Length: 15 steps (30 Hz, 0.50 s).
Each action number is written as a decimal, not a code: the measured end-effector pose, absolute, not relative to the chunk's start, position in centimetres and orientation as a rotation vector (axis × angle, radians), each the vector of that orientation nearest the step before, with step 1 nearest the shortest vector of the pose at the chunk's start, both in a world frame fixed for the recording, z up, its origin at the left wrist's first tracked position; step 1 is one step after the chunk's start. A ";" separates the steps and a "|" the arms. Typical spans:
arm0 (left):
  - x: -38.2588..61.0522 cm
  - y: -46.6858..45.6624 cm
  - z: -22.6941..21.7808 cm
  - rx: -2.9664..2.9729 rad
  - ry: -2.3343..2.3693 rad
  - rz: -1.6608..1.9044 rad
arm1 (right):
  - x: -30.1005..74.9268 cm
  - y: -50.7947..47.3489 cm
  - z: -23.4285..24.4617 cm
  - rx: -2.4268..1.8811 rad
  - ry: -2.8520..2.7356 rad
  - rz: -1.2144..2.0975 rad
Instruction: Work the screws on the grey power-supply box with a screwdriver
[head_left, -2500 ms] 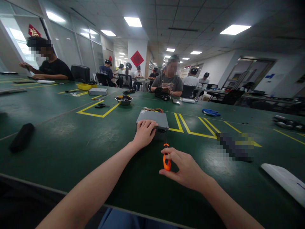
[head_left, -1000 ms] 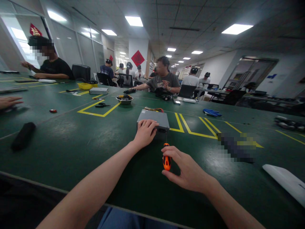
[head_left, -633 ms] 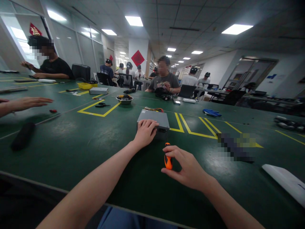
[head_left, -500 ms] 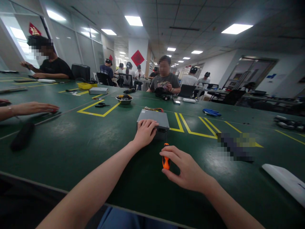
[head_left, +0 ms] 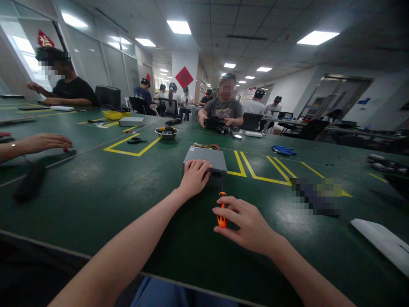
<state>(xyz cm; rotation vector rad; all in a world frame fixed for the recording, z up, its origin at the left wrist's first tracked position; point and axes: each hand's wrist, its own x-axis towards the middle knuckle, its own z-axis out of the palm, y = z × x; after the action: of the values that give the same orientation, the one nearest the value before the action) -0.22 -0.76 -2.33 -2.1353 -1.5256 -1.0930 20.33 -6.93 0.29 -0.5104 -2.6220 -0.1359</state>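
Orange screwdriver (head_left: 221, 220) — shaft pointing straight ahead, at the power supply (head_left: 205, 158).

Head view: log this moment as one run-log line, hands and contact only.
left hand: flat on grey metal power supply | right hand: fingers around orange-handled screwdriver, tip toward supply | surface: green bench mat

**Your bench: green mat, yellow-taped bays**

Your green-matted workbench (head_left: 96, 200) carries a grey power supply unit (head_left: 204, 158) straight ahead. Farther off lie a steel bowl (head_left: 166, 134) and scissors (head_left: 136, 140) by yellow tape outlines (head_left: 121, 153). Blue gloves (head_left: 283, 150) sit right, a black pouch (head_left: 31, 183) left.
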 end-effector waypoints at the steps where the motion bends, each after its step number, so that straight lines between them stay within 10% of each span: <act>1: -0.2 -0.7 -2.4 -2.133 -1.527 -1.092 | 20.3 -6.9 0.2 -0.502 -2.600 -0.130; 15: -0.2 -0.8 -2.3 -2.137 -1.517 -1.103 | 20.4 -7.0 0.5 -0.486 -2.588 -0.082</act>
<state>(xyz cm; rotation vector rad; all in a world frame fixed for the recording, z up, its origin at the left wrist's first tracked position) -0.25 -0.84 -2.28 -2.1371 -1.5174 -1.1030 20.44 -7.05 0.53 -0.4857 -2.5876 -0.0817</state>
